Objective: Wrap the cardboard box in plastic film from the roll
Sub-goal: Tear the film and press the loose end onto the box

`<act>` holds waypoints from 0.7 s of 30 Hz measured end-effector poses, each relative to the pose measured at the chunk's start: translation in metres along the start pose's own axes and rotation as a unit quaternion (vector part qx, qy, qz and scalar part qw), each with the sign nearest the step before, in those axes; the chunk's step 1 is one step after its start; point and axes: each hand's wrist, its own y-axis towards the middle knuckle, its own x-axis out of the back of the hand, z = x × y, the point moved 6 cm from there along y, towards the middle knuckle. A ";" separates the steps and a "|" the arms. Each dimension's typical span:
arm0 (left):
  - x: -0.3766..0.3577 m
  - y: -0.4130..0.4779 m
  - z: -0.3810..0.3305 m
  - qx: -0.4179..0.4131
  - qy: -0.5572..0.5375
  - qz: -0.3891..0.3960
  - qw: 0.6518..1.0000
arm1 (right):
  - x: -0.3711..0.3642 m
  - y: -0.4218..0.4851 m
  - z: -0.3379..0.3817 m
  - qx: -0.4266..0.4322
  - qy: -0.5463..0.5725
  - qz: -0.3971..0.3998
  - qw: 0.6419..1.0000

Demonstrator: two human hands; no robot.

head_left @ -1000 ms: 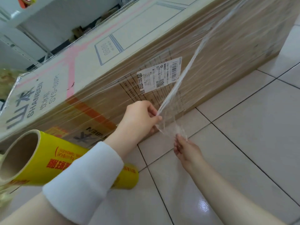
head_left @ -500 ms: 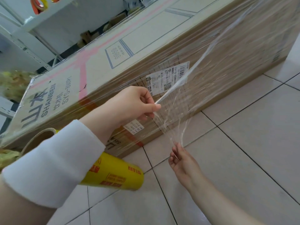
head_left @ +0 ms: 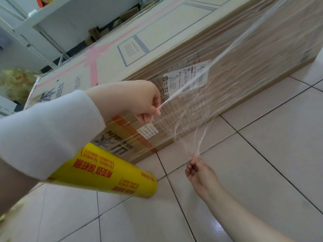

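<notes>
A long cardboard box (head_left: 174, 42) lies on the tiled floor, its near side covered in clear plastic film. A loose sheet of film (head_left: 197, 105) stretches off that side toward me. My left hand (head_left: 132, 100) pinches the sheet's upper, bunched edge in front of the box. My right hand (head_left: 197, 170) pinches the sheet's lower strands just above the floor. The yellow film roll (head_left: 108, 173) with red print sits low under my left forearm, its near end hidden by my white sleeve.
White metal shelving (head_left: 29, 41) stands behind the box at the upper left, with small objects on the floor under it. A crumpled yellowish-green mass (head_left: 15, 82) shows at the left edge. White floor tiles (head_left: 262, 154) spread to the right and in front.
My two hands have drawn apart, the left rising and the right dropping lower, so the film between them is spread wider and tauter. The view has shifted closer to the box.
</notes>
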 end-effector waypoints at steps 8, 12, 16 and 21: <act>0.007 0.001 0.001 0.024 0.013 0.016 0.999 | 0.004 -0.002 -0.001 -0.002 -0.032 -0.007 0.999; 0.022 -0.007 0.003 0.019 0.012 -0.002 1.000 | 0.002 -0.001 -0.008 -0.003 -0.038 0.002 0.999; 0.034 -0.016 0.002 0.003 0.004 -0.037 0.999 | -0.004 -0.005 -0.018 0.001 -0.043 0.005 0.999; 0.049 -0.025 0.007 -0.027 0.008 -0.135 0.990 | -0.002 -0.005 -0.027 0.006 -0.058 -0.002 0.998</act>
